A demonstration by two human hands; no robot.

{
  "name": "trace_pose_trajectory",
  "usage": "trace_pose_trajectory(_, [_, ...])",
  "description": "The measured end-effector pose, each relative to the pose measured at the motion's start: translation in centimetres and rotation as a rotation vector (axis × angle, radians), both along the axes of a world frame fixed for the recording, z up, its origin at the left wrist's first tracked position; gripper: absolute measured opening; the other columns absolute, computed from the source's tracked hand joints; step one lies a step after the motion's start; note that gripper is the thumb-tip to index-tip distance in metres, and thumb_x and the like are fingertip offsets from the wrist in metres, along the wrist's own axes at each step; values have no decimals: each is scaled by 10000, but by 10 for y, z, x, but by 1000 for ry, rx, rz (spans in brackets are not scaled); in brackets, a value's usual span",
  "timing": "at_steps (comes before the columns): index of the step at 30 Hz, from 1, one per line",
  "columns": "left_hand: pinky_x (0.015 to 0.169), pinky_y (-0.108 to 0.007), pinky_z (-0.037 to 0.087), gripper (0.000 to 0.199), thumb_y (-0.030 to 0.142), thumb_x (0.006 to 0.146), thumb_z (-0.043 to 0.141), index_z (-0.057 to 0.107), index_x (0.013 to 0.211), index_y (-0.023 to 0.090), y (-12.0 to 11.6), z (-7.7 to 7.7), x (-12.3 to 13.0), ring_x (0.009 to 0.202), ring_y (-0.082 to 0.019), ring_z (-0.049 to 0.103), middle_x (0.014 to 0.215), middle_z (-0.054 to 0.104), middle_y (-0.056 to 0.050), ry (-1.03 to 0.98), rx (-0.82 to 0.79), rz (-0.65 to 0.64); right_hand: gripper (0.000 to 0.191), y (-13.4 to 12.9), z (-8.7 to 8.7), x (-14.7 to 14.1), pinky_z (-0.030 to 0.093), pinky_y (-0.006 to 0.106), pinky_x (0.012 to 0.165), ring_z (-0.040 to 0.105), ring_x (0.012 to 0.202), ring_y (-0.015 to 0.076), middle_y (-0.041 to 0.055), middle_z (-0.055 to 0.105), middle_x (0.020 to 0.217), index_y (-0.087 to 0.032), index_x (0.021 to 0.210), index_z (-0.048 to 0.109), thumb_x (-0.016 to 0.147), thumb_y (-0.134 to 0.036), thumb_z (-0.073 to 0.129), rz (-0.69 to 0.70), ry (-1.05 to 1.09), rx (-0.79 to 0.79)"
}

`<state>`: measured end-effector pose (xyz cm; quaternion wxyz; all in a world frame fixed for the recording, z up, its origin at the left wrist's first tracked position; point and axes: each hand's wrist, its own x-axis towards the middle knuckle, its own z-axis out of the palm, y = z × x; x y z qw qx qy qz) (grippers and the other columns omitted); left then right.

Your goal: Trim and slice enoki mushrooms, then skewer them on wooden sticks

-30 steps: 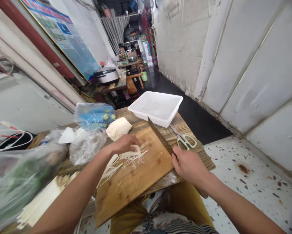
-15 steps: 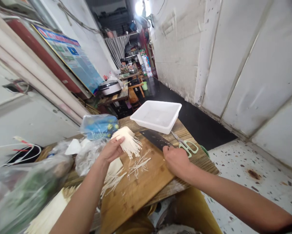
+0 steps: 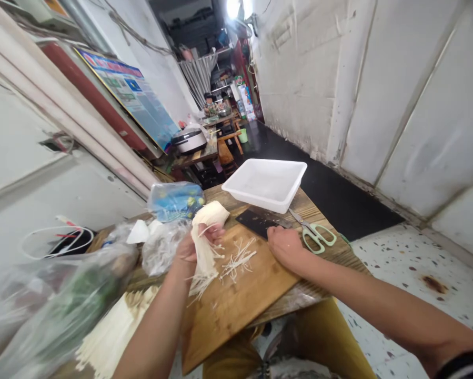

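Note:
My left hand (image 3: 199,243) is wrapped round a pale bundle of thin-stemmed mushrooms (image 3: 207,223) at the left side of the wooden cutting board (image 3: 240,300). Its stems hang toward the board, and some pale strands lie under it. Loose thin stems (image 3: 238,261) are scattered on the board to its right. My right hand (image 3: 285,245) grips a dark cleaver (image 3: 254,222), whose blade lies flat across the board's far edge. Beside that hand are scissors with pale green handles (image 3: 317,237).
A white plastic tray (image 3: 265,181) stands at the table's far end. Plastic bags (image 3: 163,247), a blue package (image 3: 175,201) and more pale mushrooms (image 3: 116,331) lie on the left. A person (image 3: 210,105) sits at a far table.
The bundle in my left hand has turned and come down over the other strands, its stems now hanging lower. My right hand stays at the cleaver. The whole view has shifted slightly.

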<state>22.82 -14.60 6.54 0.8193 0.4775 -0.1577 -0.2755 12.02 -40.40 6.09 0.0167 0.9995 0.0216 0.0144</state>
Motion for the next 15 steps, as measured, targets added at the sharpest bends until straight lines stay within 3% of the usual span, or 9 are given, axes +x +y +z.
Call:
trace_pose_trajectory(4, [590,-275,545,373,414,617,849,700,806,130,-5,13,9,624,-187,677,762,731,-96,-49,431,-227,256,1,-1,6,496,319,657,676,857,259,240,658,969,-18,1110,567,943,-161,437,-20,28,-17])
trace_pose_trajectory(8, [687,-298,548,370,457,713,764,719,900,141,-29,22,13,745,-213,692,856,750,-96,-226,748,-395,333,1,1,5,490,328,668,674,861,263,232,650,991,-35,1129,551,963,-311,464,-46,50,-25])
trace_pose_trajectory(10, [716,-312,542,370,502,769,679,720,914,164,-44,20,17,791,-229,693,903,755,-80,-420,876,-463,359,-1,3,4,480,324,677,672,856,257,210,649,986,-56,1111,554,954,-373,492,-61,45,-24])
trace_pose_trajectory(12, [698,-308,527,361,507,803,608,727,879,175,-58,14,21,787,-238,686,882,755,-64,-658,994,-458,357,-2,4,-1,466,318,672,667,832,250,184,647,964,-73,1083,560,941,-398,518,-59,13,-34])
trace_pose_trajectory(15, [749,-303,501,225,395,740,672,730,784,182,-75,3,21,824,-248,673,842,752,-57,-866,1071,-337,260,-2,2,-16,446,330,672,643,821,261,148,639,914,-105,1000,588,918,-350,560,-23,-108,-71])
